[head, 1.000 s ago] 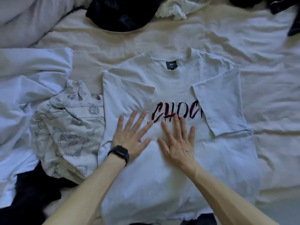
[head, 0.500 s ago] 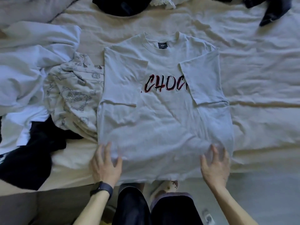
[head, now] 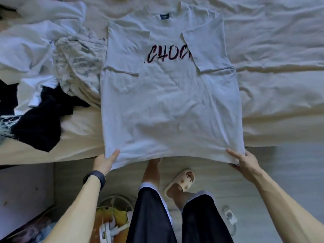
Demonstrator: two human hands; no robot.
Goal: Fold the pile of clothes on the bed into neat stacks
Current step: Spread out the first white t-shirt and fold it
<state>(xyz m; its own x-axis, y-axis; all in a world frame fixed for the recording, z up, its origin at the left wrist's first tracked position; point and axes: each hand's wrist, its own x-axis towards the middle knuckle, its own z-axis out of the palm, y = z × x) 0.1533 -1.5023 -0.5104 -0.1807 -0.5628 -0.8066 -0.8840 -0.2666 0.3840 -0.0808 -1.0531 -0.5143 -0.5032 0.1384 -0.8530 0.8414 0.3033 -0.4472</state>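
Left hand (head: 105, 161): lower left of centre, thumb on top of the T-shirt's (head: 168, 106) hem at its lower left corner, fingers hidden under the cloth, pinching it; a black watch (head: 95, 178) sat on the wrist.
Right hand (head: 243, 161): lower right of centre, thumb laid over the hem at the lower right corner, fingers curled beneath, gripping the cloth.
T-shirt: pale grey, lay face up in the middle of the frame on the bed (head: 280, 85), collar at the top edge; its hem reached past the bed's near edge, stretched between the two hands.
Sleeves: both were folded inward over the chest, each covering one end of the dark red lettering, of which "CHOC" showed.
Pile: lay on the bed at the left and upper left; a white garment (head: 31, 46) was farthest left, a patterned top (head: 78, 67) touched the T-shirt's left edge, and a black garment (head: 42, 123) lay below them near the bed's edge.
Bed: a wrinkled cream sheet filled the upper half of the frame.
Floor (head: 289, 172): pale, along the bottom; the person's legs in dark shorts stood at bottom centre, with a cream slipper (head: 182, 181) just below the hem.
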